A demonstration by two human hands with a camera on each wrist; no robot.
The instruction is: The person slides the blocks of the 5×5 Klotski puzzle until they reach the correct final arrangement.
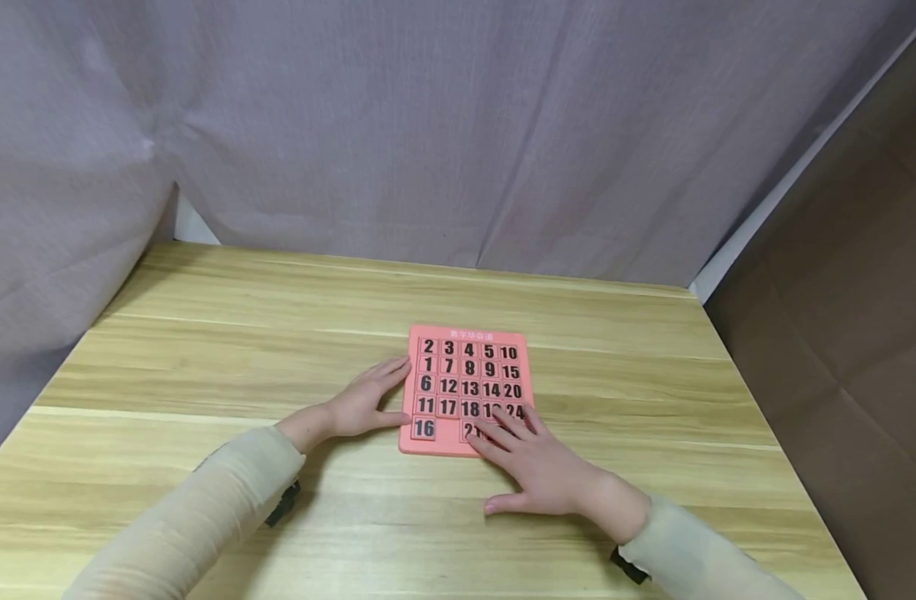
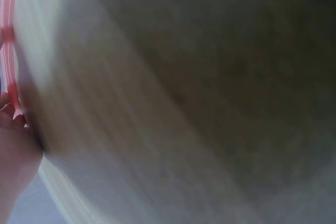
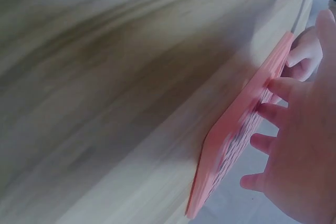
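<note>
The puzzle (image 1: 468, 390), a pink board with numbered sliding tiles, lay flat on the table (image 1: 202, 375) between the two hands. The left hand (image 1: 369, 400) rested against its left edge, fingers straight and together, thumb touching the lower part of that edge; it gripped nothing. The right hand (image 1: 536, 467) lay flat over the near right corner, fingers spread a little and straight, the fingertips (image 1: 503, 414) pressing on tiles of the bottom rows. Tile 16 (image 1: 423, 428) sat just left of these fingers, with an empty slot (image 1: 447, 430) between. In the right wrist view the board (image 3: 236, 124) was under the fingers (image 3: 270, 114). A grey curtain (image 1: 427, 125) hung beyond both hands.
</note>
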